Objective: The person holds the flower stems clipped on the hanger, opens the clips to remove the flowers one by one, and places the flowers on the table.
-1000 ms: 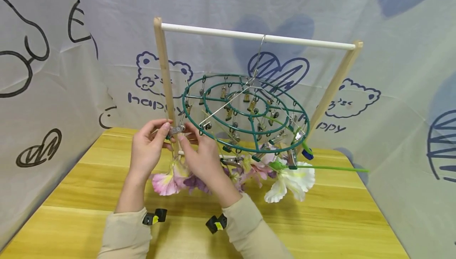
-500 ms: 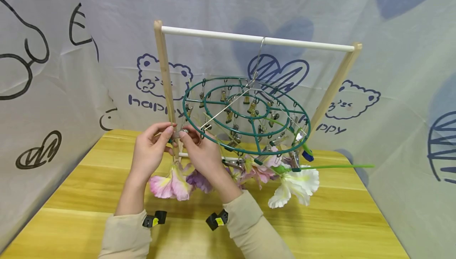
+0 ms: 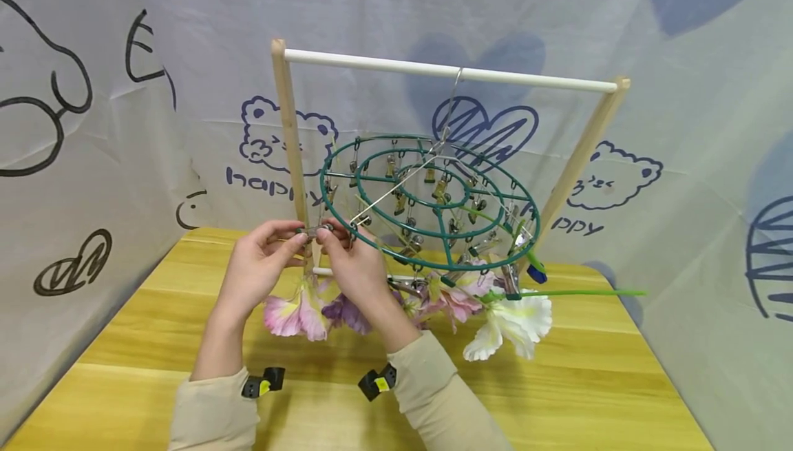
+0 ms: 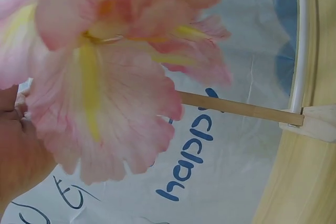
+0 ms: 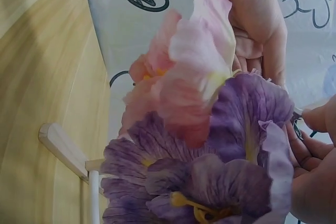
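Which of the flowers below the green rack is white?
The rightmost flower in the head view; the far-left flower is pink and yellow, the flower beside it purple, the middle flower pinkish.

between the fingers [image 3: 288, 224], a clip [image 3: 312, 232] of shiny metal. just below them, a flower [image 3: 294, 315] with thin, matt, cloth-like petals. to their right, a smooth, glossy-coated ring rack [image 3: 443, 235]. just behind them, a post [image 3: 290, 134] of matt wood. below, a smooth, glossy wood tabletop [image 3: 557, 382]. farther behind, a creased, matt, cloth-like backdrop [image 3: 384, 17].
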`<state>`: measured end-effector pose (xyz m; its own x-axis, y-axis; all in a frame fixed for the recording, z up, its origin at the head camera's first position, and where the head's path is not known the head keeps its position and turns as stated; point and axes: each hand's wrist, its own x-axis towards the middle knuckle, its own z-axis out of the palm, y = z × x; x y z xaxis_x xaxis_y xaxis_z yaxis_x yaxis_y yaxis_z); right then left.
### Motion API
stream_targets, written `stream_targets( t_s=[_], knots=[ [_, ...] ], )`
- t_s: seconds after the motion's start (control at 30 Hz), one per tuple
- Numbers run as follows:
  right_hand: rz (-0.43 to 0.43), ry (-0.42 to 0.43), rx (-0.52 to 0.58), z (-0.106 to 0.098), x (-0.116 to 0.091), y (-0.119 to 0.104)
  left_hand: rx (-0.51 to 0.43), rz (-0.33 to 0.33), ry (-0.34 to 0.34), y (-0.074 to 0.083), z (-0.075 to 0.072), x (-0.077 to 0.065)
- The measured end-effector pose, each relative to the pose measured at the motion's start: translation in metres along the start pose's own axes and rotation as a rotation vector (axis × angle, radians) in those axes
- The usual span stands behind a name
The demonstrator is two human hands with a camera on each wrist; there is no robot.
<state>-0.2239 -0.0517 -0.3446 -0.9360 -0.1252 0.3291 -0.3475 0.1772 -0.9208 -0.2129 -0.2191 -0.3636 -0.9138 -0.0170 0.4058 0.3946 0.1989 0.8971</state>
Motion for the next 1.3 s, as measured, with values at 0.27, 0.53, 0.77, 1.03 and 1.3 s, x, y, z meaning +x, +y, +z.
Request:
stream_targets(
  t_s=[0.27, 0.53, 0.77, 1.03, 1.3],
  knots=[
    [0.011, 0.038, 0.053, 0.001, 0.002, 0.004, 0.042, -0.073, -0.053, 0.002, 0.001, 0.001],
    [-0.033, 0.051, 0.108, 0.002, 0.002, 0.007, 0.055, -0.095, -0.053, 0.002, 0.0, 0.001],
    [-0.057, 0.067, 0.103, 0.004, 0.001, 0.008, 0.041, -0.124, -0.049, 0.002, -0.001, 0.0],
    [-0.083, 0.094, 0.124, 0.008, 0.003, 0.011, 0.097, -0.137, -0.069, 0.002, -0.003, -0.001],
    [-0.093, 0.104, 0.107, 0.009, 0.002, 0.011, 0.104, -0.118, -0.08, 0.0, -0.002, 0.0]
  ],
)
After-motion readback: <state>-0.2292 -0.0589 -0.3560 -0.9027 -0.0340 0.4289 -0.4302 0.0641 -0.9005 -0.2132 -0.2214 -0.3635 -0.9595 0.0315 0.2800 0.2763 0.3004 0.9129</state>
